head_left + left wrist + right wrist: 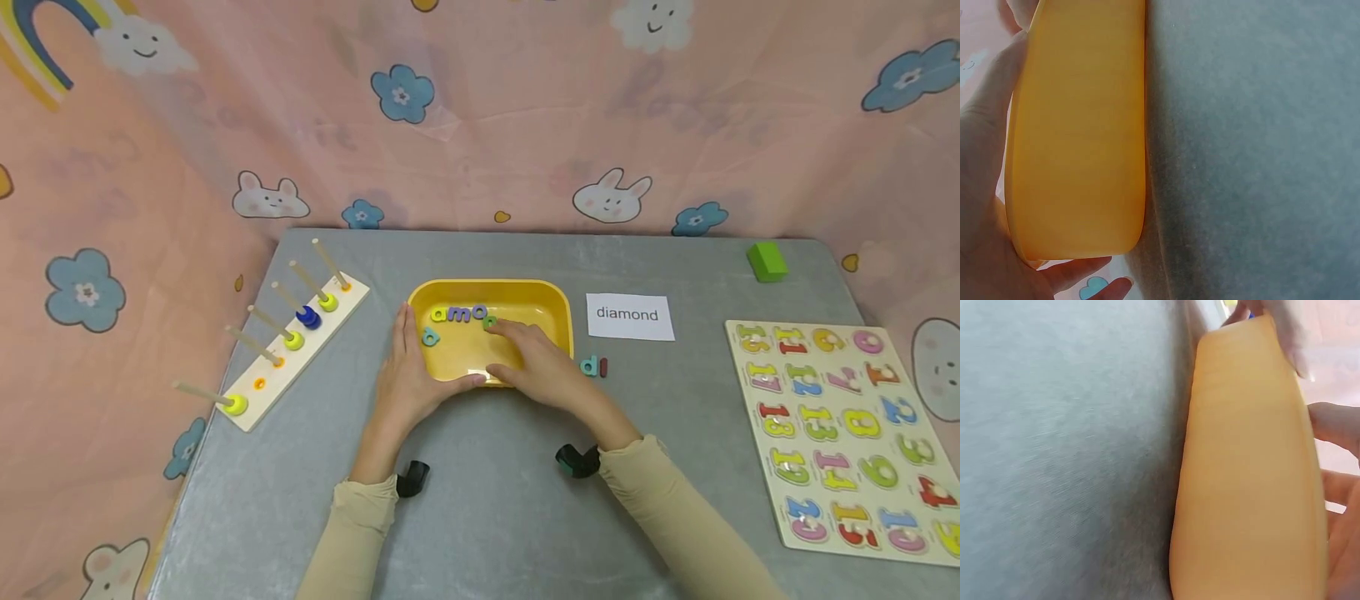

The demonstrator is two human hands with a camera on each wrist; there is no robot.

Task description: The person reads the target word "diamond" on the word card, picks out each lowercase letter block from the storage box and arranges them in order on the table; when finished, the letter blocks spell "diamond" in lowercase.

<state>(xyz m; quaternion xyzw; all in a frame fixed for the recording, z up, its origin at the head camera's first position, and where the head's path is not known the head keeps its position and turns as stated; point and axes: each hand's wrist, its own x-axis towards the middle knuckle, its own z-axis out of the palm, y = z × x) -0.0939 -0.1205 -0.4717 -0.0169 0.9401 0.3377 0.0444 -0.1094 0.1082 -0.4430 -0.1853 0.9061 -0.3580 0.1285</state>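
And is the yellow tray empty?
Not empty: the tray holds letters, including a yellow a, purple m and purple o.

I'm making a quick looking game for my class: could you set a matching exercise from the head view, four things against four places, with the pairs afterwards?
Things
1. Card
2. Left hand
3. Block
4. Right hand

Places
A. Against the left side of the tray
B. Near the far right corner of the table
C. Over the tray, a fingertip at a green letter
D. Just right of the tray, lying flat

Pairs
1-D, 2-A, 3-B, 4-C
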